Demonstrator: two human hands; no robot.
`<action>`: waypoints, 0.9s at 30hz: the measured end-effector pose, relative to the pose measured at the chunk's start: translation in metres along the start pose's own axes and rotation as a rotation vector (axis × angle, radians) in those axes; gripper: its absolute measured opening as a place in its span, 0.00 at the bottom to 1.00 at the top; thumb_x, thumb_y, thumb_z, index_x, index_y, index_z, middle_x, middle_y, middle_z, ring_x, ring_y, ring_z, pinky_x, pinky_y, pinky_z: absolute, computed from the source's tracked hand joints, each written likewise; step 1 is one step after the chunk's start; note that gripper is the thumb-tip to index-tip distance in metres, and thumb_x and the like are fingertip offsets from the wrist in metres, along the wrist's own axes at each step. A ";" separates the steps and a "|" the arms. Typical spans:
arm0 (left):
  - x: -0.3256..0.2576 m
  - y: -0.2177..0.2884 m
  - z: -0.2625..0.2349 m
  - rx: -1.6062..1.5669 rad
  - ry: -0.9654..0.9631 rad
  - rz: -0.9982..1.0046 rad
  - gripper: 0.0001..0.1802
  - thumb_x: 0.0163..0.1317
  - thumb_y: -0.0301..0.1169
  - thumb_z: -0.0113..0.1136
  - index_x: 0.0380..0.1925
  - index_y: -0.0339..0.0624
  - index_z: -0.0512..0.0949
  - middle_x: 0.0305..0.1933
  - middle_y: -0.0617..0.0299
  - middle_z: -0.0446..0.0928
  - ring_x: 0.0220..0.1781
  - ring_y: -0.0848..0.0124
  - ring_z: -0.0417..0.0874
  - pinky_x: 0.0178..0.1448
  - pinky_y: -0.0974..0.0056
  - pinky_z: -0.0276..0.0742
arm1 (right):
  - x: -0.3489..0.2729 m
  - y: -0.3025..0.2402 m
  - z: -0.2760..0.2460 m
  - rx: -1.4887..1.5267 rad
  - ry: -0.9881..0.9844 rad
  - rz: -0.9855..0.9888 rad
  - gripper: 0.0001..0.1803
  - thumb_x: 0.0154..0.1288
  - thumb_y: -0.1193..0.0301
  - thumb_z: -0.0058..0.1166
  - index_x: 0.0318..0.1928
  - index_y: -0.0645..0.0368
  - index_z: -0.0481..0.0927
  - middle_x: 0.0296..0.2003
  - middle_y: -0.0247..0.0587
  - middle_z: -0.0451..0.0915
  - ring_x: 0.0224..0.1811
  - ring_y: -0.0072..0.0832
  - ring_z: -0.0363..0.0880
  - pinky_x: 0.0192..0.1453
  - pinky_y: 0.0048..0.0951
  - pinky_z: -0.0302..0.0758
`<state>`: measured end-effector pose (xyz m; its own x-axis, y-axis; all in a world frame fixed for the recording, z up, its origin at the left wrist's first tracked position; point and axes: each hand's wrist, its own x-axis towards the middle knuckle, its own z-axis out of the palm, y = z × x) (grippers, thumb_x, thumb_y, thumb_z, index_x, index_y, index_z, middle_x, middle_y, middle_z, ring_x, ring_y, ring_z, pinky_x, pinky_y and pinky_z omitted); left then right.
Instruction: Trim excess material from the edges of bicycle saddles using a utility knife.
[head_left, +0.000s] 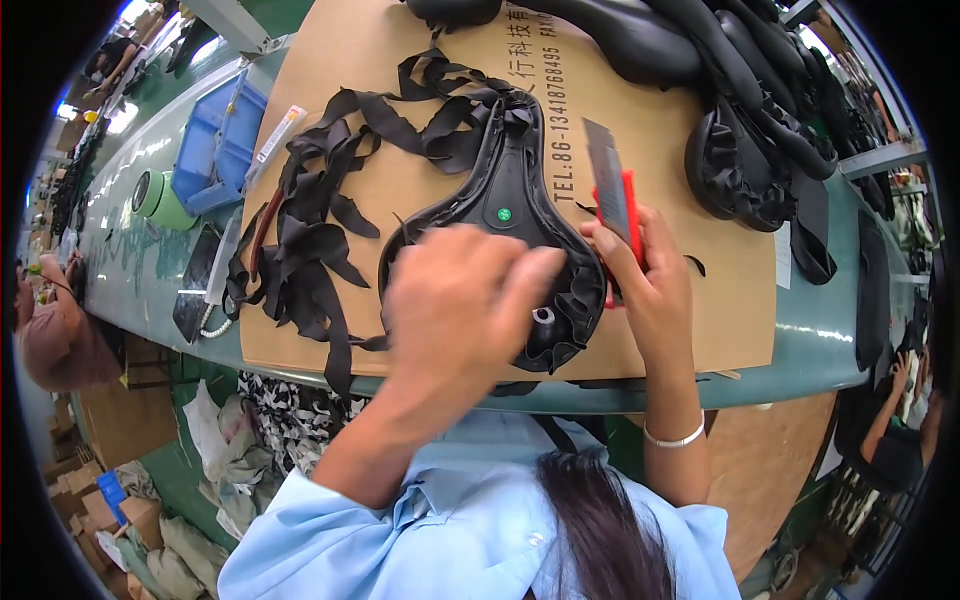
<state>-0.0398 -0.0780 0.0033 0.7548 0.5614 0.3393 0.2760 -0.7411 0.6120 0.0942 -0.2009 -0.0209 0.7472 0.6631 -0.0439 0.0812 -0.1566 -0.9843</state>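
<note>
the left hand [460, 310] pressed down the upturned black bicycle saddle [505, 215] on the cardboard-covered bench [700, 330], its grip unclear, while the right hand [650, 285] gripped a red-handled blade [612, 185], best kept angled away.

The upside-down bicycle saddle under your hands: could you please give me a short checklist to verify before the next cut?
1. Saddle lies underside up on the cardboard sheet: ok.
2. Left hand rests on the saddle's wide end, steadying it: ok.
3. Right hand grips the red-handled blade: ok.
4. Blade edge clear of the left-hand fingers: ok, they are apart.
5. Loose cover edge gathered at the rear rim: cannot tell how much remains.
6. Black offcut strips heaped beside the saddle, touching it: not ok.
</note>
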 end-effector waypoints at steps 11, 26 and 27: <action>-0.015 -0.002 0.042 -0.304 -0.123 0.035 0.07 0.54 0.27 0.59 0.19 0.40 0.74 0.23 0.61 0.66 0.31 0.63 0.68 0.39 0.59 0.59 | -0.083 -0.042 -0.036 -0.920 -0.145 -0.216 0.29 0.63 0.81 0.51 0.66 0.54 0.69 0.29 0.42 0.78 0.27 0.33 0.78 0.32 0.29 0.73; -0.021 -0.001 0.034 -0.974 0.274 -0.355 0.05 0.68 0.26 0.49 0.33 0.36 0.70 0.32 0.72 0.61 0.34 0.82 0.60 0.38 0.75 0.56 | -0.116 -0.033 0.005 -1.008 0.018 -0.038 0.37 0.58 0.82 0.52 0.69 0.45 0.66 0.25 0.44 0.72 0.21 0.39 0.74 0.26 0.38 0.70; -0.018 0.002 0.024 -1.074 0.184 -0.511 0.05 0.69 0.27 0.49 0.35 0.37 0.71 0.34 0.72 0.63 0.36 0.83 0.61 0.41 0.77 0.56 | -0.103 -0.035 -0.004 -1.068 -0.049 -0.039 0.34 0.61 0.82 0.51 0.68 0.46 0.67 0.30 0.49 0.77 0.26 0.44 0.77 0.32 0.42 0.73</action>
<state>-0.0383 -0.0989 -0.0185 0.5823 0.8097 -0.0727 -0.1839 0.2183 0.9584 0.0172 -0.2665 0.0187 0.7063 0.7064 -0.0458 0.6575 -0.6787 -0.3272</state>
